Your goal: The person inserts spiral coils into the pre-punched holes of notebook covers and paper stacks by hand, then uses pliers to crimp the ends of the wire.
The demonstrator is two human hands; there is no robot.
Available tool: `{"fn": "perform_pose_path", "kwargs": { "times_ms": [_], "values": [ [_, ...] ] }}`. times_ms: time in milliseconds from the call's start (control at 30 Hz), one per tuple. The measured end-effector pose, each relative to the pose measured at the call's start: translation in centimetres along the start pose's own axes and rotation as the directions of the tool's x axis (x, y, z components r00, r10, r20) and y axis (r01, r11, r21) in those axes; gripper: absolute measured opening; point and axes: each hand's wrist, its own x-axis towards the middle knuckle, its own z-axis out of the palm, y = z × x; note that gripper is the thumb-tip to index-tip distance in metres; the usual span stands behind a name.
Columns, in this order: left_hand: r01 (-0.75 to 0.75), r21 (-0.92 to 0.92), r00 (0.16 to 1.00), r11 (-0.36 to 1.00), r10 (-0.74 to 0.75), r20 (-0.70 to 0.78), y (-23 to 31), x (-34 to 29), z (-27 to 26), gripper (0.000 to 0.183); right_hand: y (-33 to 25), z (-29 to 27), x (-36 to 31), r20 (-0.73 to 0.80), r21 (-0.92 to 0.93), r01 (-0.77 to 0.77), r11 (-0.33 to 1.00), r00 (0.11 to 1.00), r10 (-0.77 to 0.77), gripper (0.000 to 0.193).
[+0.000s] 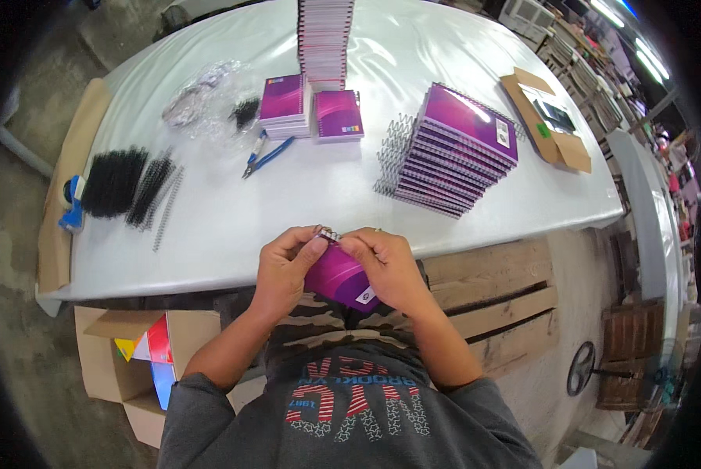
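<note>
Above my lap, just off the table's front edge, I hold a small purple notebook [342, 280] by its top edge. A dark spiral coil [328, 234] shows along that edge between my fingertips. My left hand [286, 262] pinches the coil and the top left corner. My right hand [385, 262] grips the top right, its thumb on the cover. A tall fanned stack of purple spiral notebooks [453, 156] stands to the right. Farther back are two lower piles of purple covers and pages, the left pile [284, 102] and the right pile [338, 116].
Black spiral coils [116, 181] lie at the left beside a blue tape dispenser [72, 205]. Blue-handled pliers [266, 154] rest mid-table near crumpled clear plastic [202, 102]. A tall notebook stack [324, 39] rises behind. Cardboard boxes sit at the right [557, 141] and below left [104, 359].
</note>
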Motion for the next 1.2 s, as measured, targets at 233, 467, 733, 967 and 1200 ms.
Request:
{"fn": "perform_pose_path", "kwargs": {
  "times_ms": [233,467,733,967,1200],
  "values": [
    [0.043,-0.05,0.998,0.998,-0.041,0.044,-0.3,-0.3,0.0,0.022,-0.1,-0.1,-0.1,0.033,0.006,-0.055,0.998,0.998,0.055,0.021],
    [-0.011,-0.007,1.0,1.0,0.011,0.014,-0.3,-0.1,0.4,0.019,-0.7,-0.5,0.1,0.172,-0.054,-0.194,0.98,0.965,0.2,0.032],
    [0.019,0.033,0.998,0.999,-0.021,0.054,-0.1,-0.1,0.0,0.022,-0.4,0.1,-0.2,0.11,0.151,-0.183,0.971,0.98,0.167,0.015],
    [-0.03,-0.001,0.998,1.0,0.03,0.047,0.3,-0.1,0.3,0.023,-1.2,0.4,-0.3,-0.056,0.206,-0.13,0.97,0.988,0.144,0.012],
    [0.011,-0.072,0.994,0.997,-0.003,0.11,0.2,0.0,-0.2,0.021,-0.6,0.5,-0.6,-0.114,0.22,-0.052,0.974,0.99,0.078,0.014]
  ]
}}
